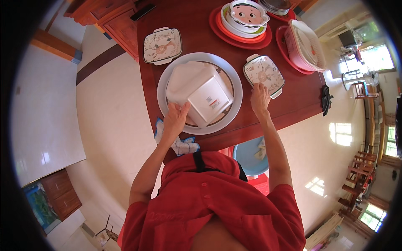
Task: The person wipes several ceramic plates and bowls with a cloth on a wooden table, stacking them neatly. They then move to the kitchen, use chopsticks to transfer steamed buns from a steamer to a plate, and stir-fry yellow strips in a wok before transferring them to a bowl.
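Note:
A white square-bottomed container point(198, 91) lies upside down and tilted inside a large round pale basin point(163, 109); its base bears a label. My left hand point(176, 120) grips the container's near left edge, thumb on top; its other fingers are partly hidden. Over to the right, my right hand point(261, 98) has its fingers on the near rim of a patterned ceramic dish point(262, 70) with two side handles. That dish rests on the dark red wooden table point(295, 100). A matching patterned dish point(162, 45) sits beyond the basin at the left.
Stacked plates and bowls point(246, 28) stand at the back, near a pink plastic basket point(300, 47) on a red tray. A checked cloth point(185, 146) hangs by the near edge. Below is a blue basin point(248, 157). A black object point(326, 98) sits at the right corner.

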The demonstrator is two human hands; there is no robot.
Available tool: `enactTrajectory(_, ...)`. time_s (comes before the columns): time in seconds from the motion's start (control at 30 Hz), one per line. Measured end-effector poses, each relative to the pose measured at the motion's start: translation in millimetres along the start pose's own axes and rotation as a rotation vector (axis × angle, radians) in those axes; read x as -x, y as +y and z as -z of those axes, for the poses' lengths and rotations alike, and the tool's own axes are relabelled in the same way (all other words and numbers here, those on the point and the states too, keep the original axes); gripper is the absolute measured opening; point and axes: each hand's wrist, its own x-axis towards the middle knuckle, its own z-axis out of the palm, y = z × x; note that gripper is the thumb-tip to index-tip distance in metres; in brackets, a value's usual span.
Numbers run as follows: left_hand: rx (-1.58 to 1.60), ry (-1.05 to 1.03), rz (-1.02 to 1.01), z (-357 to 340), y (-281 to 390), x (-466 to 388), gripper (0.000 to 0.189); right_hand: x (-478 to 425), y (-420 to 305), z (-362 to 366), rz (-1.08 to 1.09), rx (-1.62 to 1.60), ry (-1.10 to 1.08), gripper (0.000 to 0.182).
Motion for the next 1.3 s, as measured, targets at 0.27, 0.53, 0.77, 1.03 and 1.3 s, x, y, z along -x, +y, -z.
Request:
enactTrajectory(0.27, 0.128, -0.069, -0.134, 31.2, 36.4, 2.0, 0.029, -32.1, 14.4, 72.9, -0.154, -0.215, 0.036, 0.023)
enactTrajectory(0.53, 0.791, -0.445, -0.132, 23.0, 91.8, -20.7, 0.033, -46.8, -28.2, 223.8, -0.219, -1.642, -0.370, 0.045)
enactTrajectory(0.77, 1.188, -0.618, 0.045, 28.4, 107.6, -30.5, 0.064, -46.8, -57.6, 169.1, -0.295, -2.086, -0.699, 0.048)
enactTrajectory(1.03, 1.118, -0.439, 0.276, 23.4, 91.1, -35.7, 0.051, -53.3, -84.9, 64.9, -0.583, -1.904, -0.629, 0.035)
enactTrajectory(1.3, 1.017, -0.325, 0.236, -5.5, 87.8, -41.1, 0.048, -67.3, -78.3, 19.3, -0.502, -1.456, -0.495, 0.053)
